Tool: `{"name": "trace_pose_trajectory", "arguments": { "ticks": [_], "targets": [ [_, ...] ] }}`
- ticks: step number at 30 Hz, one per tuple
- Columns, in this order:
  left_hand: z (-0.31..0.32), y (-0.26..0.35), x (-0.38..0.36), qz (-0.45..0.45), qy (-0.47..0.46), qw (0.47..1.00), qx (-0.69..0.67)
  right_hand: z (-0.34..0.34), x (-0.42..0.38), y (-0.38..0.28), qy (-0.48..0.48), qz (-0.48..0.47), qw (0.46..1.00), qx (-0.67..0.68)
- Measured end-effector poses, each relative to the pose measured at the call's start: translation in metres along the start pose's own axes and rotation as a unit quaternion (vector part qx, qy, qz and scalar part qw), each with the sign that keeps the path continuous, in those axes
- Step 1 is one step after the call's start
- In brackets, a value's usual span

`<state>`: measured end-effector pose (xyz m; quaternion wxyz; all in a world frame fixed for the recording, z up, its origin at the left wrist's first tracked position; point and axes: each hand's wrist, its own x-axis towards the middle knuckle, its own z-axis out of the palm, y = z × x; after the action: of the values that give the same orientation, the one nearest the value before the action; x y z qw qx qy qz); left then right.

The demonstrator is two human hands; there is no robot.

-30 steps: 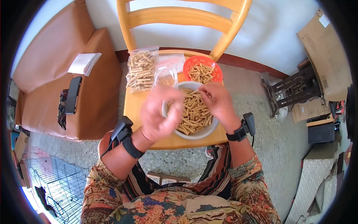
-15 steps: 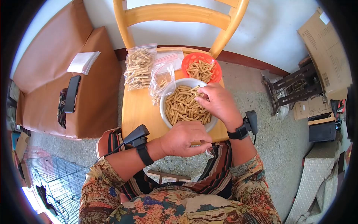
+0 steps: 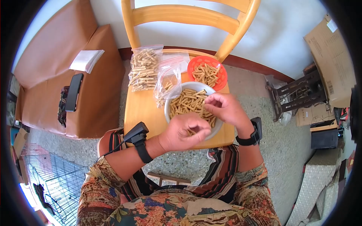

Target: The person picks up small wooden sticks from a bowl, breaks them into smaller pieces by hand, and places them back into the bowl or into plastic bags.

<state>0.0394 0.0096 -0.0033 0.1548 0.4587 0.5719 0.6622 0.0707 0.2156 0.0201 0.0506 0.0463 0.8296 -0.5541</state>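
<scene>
A white bowl full of short tan sticks, like crunchy snack sticks, stands on the wooden chair seat. Above the bowl's right side is my right hand, its thumb and fingertips pinched on what looks like one short tan stick. My left hand is over the bowl's near rim, fingers curled toward the thumb; whatever lies inside them is hidden. Behind the bowl, a red basket holds more sticks. To the left lie a filled clear bag and an open, partly filled bag.
Flat clear bags lie at the seat's back, before the chair backrest. On the brown sofa are a phone and a pack of bags. A wire cage stands lower left, a cardboard box at right.
My right hand has moved down and slightly right from the sticks at the bowl's middle. My left hand has risen slightly and turned, its fingers now more visible. The view has shifted slightly.
</scene>
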Motion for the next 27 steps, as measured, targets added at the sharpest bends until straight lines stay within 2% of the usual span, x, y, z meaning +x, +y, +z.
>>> {"name": "trace_pose_trajectory", "arguments": {
  "ticks": [1,3,4,6,7,9,11,14,16,22,25,27],
  "targets": [
    [0.0,-0.001,0.0,-0.001,-0.001,1.0,0.0,0.002,0.0,-0.001,0.001,0.0,1.0,0.001],
    [0.003,-0.005,0.0,-0.1,0.134,0.981,-0.101,0.006,0.0,-0.002,0.038,-0.002,0.999,-0.012],
    [0.004,-0.008,0.001,-0.1,0.133,0.981,-0.102,0.005,0.001,0.0,0.039,-0.001,0.999,-0.012],
    [0.001,-0.013,0.004,-0.103,0.177,0.975,-0.082,0.006,0.004,0.002,0.093,-0.059,0.991,0.07],
    [0.0,-0.015,0.004,-0.101,0.172,0.98,-0.026,0.005,0.003,-0.001,0.093,-0.059,0.991,0.07],
    [-0.001,-0.012,0.005,-0.1,0.163,0.982,0.004,0.005,0.0,-0.01,0.07,-0.029,0.988,0.133],
    [-0.001,-0.013,0.005,-0.098,0.154,0.983,0.033,0.007,-0.001,-0.011,0.059,-0.029,0.989,0.135],
    [0.0,-0.02,0.004,-0.12,0.154,0.981,0.0,0.008,-0.004,-0.015,0.041,-0.008,0.983,0.177],
    [-0.001,-0.02,0.007,-0.133,0.184,0.965,-0.133,0.008,-0.006,-0.021,0.032,0.011,0.976,0.215],
    [-0.008,-0.023,0.009,-0.132,0.168,0.955,-0.208,0.015,-0.004,-0.017,-0.006,-0.046,0.967,0.251],
    [-0.003,-0.016,0.014,-0.14,0.183,0.95,-0.211,0.023,-0.001,-0.013,0.019,-0.081,0.964,0.253],
    [-0.003,-0.017,0.013,-0.137,0.186,0.948,-0.217,0.027,0.001,-0.01,0.032,-0.137,0.957,0.253]
  ]
}}
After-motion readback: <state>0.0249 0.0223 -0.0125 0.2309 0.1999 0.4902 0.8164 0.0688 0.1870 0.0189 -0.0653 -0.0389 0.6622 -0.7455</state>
